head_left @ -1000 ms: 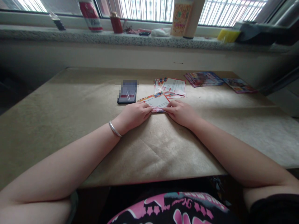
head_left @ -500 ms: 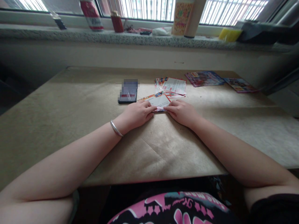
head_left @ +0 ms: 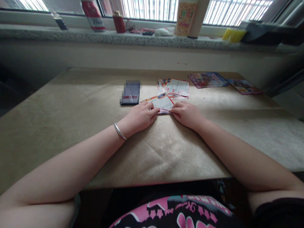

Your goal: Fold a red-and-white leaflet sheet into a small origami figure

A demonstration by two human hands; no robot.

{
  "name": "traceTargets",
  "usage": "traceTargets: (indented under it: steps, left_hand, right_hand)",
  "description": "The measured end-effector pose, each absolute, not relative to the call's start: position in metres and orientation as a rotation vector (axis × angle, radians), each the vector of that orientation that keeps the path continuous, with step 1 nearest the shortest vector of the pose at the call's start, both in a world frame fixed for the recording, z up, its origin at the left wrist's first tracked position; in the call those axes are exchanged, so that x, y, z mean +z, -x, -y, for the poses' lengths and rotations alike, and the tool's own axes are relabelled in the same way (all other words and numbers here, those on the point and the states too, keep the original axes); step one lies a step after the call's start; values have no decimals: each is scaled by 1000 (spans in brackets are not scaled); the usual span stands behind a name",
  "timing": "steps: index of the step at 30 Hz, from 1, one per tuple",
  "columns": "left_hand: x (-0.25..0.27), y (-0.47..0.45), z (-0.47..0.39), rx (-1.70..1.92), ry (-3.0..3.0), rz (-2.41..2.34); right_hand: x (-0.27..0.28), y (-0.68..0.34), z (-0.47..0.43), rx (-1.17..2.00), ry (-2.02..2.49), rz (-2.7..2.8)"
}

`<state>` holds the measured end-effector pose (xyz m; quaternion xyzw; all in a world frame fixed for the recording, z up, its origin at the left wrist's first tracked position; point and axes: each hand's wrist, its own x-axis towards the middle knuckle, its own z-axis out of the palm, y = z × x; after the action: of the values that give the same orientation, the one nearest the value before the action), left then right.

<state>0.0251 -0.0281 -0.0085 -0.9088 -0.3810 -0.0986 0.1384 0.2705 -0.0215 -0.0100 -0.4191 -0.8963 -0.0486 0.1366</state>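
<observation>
A printed paper card (head_left: 163, 102), white with an orange and red border, lies in front of me on the table. A narrow strip with pinkish print shows along its near edge, apparently folded up. My left hand (head_left: 143, 116) is closed on the near left part of the card, fingers bent and thumb at the strip. At the near right corner, my right hand (head_left: 187, 115) pinches the same edge with its fingertips. Just beyond lies a loose pile of similar printed cards (head_left: 177, 87). My fingers hide both ends of the near edge.
A dark phone (head_left: 130, 93), partly blurred out, lies left of the card. Colourful printed sheets (head_left: 210, 79) and another small stack (head_left: 244, 86) sit at the back right. Along the windowsill (head_left: 142, 39) stand a red can (head_left: 93, 15), a cup (head_left: 185, 19) and other items.
My fingertips have shifted slightly along the card's near edge, and more of the pinkish strip shows between them. The phone and the other cards have stayed in place.
</observation>
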Motion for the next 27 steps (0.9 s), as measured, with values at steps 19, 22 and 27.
traceTargets:
  steps: [19,22,27]
  left_hand:
    - [-8,-35,33,-221,2724,1106]
    - [-8,-37,33,-226,2716,1074]
    - [-8,-39,33,-233,2721,1035]
  right_hand:
    - [3,-270,29,-164,1328,2674]
    - [5,-275,27,-113,1304,2674]
    - [6,-284,22,-50,1245,2657]
